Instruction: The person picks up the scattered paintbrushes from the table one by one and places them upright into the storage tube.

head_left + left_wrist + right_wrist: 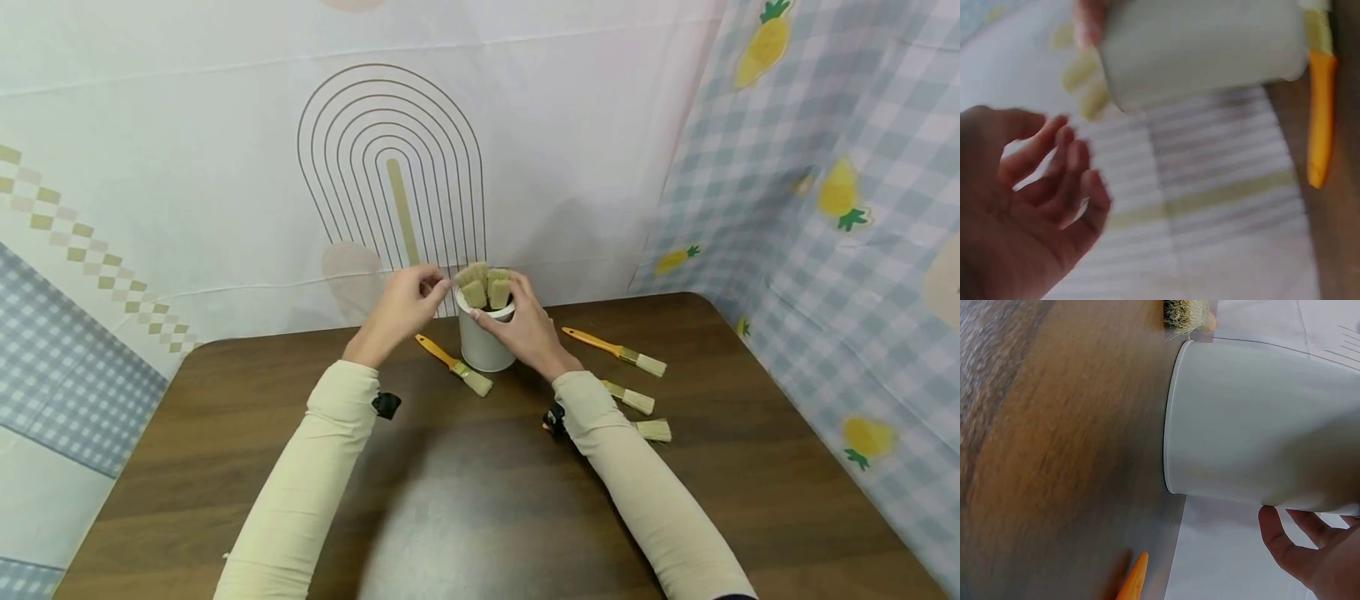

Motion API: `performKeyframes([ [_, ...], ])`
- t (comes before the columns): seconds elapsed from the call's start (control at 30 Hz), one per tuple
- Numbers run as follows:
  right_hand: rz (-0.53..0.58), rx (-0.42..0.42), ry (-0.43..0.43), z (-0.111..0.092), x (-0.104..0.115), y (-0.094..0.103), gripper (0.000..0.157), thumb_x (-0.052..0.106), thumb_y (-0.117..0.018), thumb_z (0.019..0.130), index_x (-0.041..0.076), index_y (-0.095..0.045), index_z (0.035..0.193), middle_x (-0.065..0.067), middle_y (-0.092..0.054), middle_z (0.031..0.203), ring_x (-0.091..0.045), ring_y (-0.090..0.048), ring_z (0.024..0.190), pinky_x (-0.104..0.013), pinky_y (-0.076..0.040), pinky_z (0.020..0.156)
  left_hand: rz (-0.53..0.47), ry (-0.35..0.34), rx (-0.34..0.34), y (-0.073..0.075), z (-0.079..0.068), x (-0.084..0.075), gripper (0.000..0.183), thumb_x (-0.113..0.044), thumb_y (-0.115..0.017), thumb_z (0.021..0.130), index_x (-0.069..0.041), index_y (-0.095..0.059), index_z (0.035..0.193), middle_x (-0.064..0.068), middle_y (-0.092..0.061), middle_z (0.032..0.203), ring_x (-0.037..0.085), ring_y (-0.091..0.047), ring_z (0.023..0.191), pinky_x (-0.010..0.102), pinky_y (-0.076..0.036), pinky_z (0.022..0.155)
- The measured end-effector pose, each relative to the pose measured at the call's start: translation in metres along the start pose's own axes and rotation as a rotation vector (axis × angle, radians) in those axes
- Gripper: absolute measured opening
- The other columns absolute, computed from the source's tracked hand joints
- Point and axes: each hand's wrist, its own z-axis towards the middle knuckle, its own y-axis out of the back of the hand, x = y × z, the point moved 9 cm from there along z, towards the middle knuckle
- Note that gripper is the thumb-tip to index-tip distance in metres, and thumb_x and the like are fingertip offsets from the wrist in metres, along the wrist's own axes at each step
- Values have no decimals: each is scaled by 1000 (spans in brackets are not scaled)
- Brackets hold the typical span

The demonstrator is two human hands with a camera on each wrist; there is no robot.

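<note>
A pale grey canister [484, 343] stands upright near the table's back edge. Several paintbrushes [474, 293] sit in it with bristles up. My right hand [531, 327] holds the canister near its rim, thumb at the front; in the right wrist view its fingers [1280, 540] are at the canister's side. Just left of the bristles is my left hand [405, 304], its fingers loosely bent with nothing between them, as the left wrist view confirms. One paintbrush [454, 365] with a yellow-orange handle lies on the table in front of the canister, to its left.
To the right of the canister, more paintbrushes lie on the wooden table [465, 500]: one farther back [617, 351], another [630, 398] and a third [652, 430] partly covered by the right sleeve. A patterned cloth [577, 125] hangs directly behind the table.
</note>
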Motion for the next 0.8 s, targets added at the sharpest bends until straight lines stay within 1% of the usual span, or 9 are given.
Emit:
performKeyframes([
  [0.07,2,-2,-6,0,-1,0,85,64,-73,92,18,-45,158,2,-35,165,-30,-54,137,-57,-49,106,30,16,94,-11,-3,17,21,-16,-61,108,-2,-76,111,12,-75,100,24,-68,88,42,-57,79],
  [0.13,2,-6,-13,0,-2,1,84,63,-74,91,19,-45,157,3,-35,165,-30,-54,137,-57,-49,105,57,11,200,-29,-8,32,20,-15,-62,107,-1,-76,111,12,-76,101,24,-70,90,42,-58,82],
  [0.23,2,-16,-16,-1,-3,1,82,62,-75,91,19,-47,156,4,-35,164,-31,-54,137,-58,-49,105,91,-39,330,-58,-15,49,18,-11,-64,105,0,-76,111,11,-76,103,24,-71,94,43,-58,86],
  [0.33,1,-15,-12,-2,-3,-1,82,62,-74,92,19,-47,156,4,-35,165,-30,-53,139,-57,-48,107,123,-101,407,-80,-24,60,16,-5,-66,101,0,-77,111,10,-76,107,26,-71,102,43,-57,92],
  [0.43,2,-8,-12,-3,-2,-4,82,62,-74,92,19,-46,157,3,-35,165,-29,-52,140,-55,-48,108,188,-152,427,-92,-34,67,16,-2,-69,98,-1,-77,111,10,-74,110,27,-69,109,43,-55,97],
  [0.53,-3,-2,-15,-3,0,-5,83,64,-73,92,20,-46,157,3,-35,165,-29,-52,139,-56,-48,108,253,-179,405,-96,-42,71,15,-3,-71,97,-3,-77,112,9,-72,111,28,-67,109,43,-55,97],
  [0.63,-2,-4,-17,-1,1,-4,84,65,-72,91,21,-45,157,4,-35,165,-31,-53,139,-58,-48,107,291,-170,372,-92,-49,71,15,-4,-73,98,-6,-76,112,8,-71,111,29,-66,109,44,-55,97],
  [0.73,-5,-9,-22,0,0,-2,85,66,-72,91,20,-46,157,4,-35,165,-32,-53,139,-59,-48,107,337,-145,354,-87,-57,72,14,-7,-75,97,-9,-76,112,6,-70,111,29,-65,109,46,-55,95],
  [0.8,-5,-10,-28,1,-2,0,85,67,-72,90,20,-46,156,5,-35,165,-32,-52,140,-60,-47,108,382,-140,337,-84,-64,72,13,-9,-76,97,-12,-76,110,5,-70,110,29,-65,107,48,-56,91],
])
